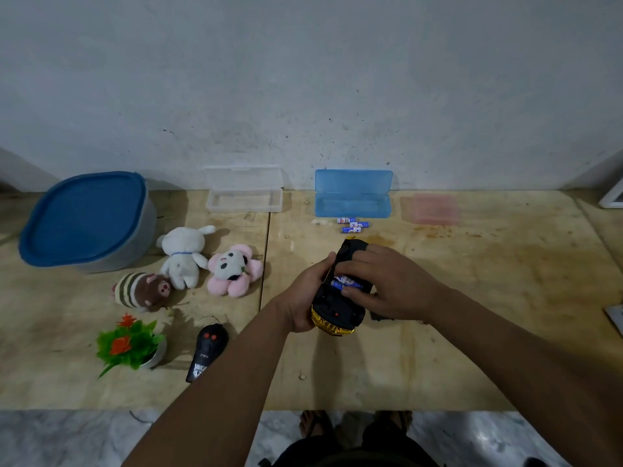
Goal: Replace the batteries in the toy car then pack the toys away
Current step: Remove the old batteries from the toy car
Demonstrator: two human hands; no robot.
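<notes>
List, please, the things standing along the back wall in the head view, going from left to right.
Blue-lidded tub → clear case, open → blue case, open → pink case, lying closed.

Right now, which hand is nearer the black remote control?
Left. The left hand grips the toy car just right of the remote control; the right hand lies farther right.

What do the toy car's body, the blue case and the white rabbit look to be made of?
The toy car looks like moulded plastic: a matte black underside and a shiny, metallic-looking gold shell, probably a coating. The blue case seems to be thin translucent plastic, since light shows through its raised lid. The white rabbit looks like soft plush fabric with a fuzzy surface.
</notes>
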